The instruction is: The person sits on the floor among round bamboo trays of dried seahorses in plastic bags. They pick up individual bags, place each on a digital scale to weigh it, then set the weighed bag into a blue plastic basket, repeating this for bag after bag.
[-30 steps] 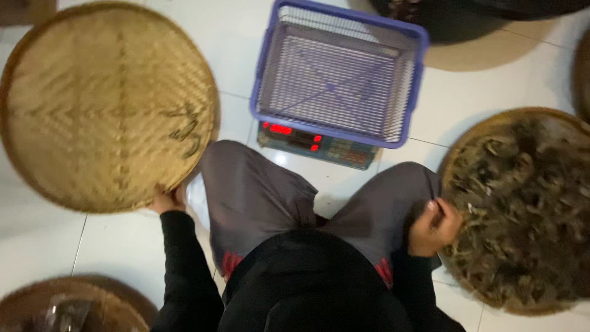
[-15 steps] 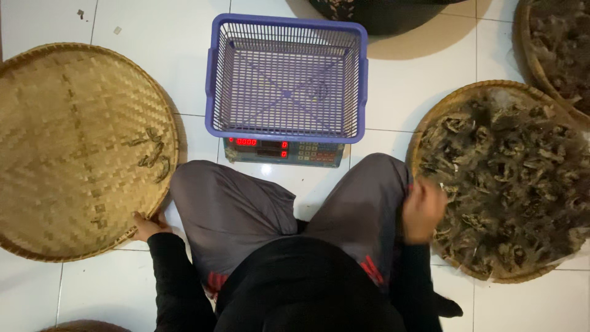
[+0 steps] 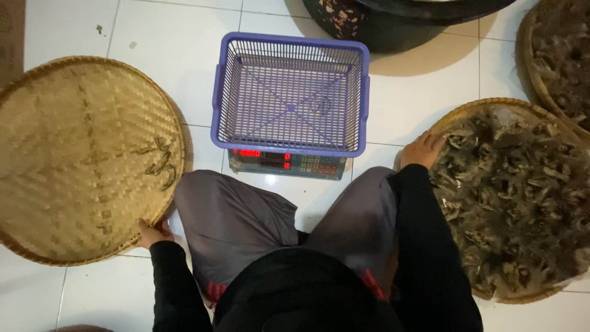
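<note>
The left hand (image 3: 153,233) rests at the near rim of a round woven bamboo tray (image 3: 80,160), its fingers (image 3: 165,235) curled onto the edge and touching it; whether they grip the rim or only press on it cannot be told. The tray lies on the white tiled floor (image 3: 166,55), and a few dark dried scraps (image 3: 161,163) sit just beyond the fingers, close to the tray's right side. Further right, between the two hands and beyond the grey-trousered knees (image 3: 233,215), a purple plastic basket (image 3: 290,92) stands on a digital scale (image 3: 286,164) with red lit digits. The right hand (image 3: 423,149) lies on the near-left rim of a second woven tray (image 3: 479,109), its fingers (image 3: 437,140) loosely spread and reaching into the dried brown material (image 3: 516,197) heaped there, holding nothing that shows. Beyond those fingers sit a dark tub (image 3: 393,24) and part of another filled tray (image 3: 559,61).
</note>
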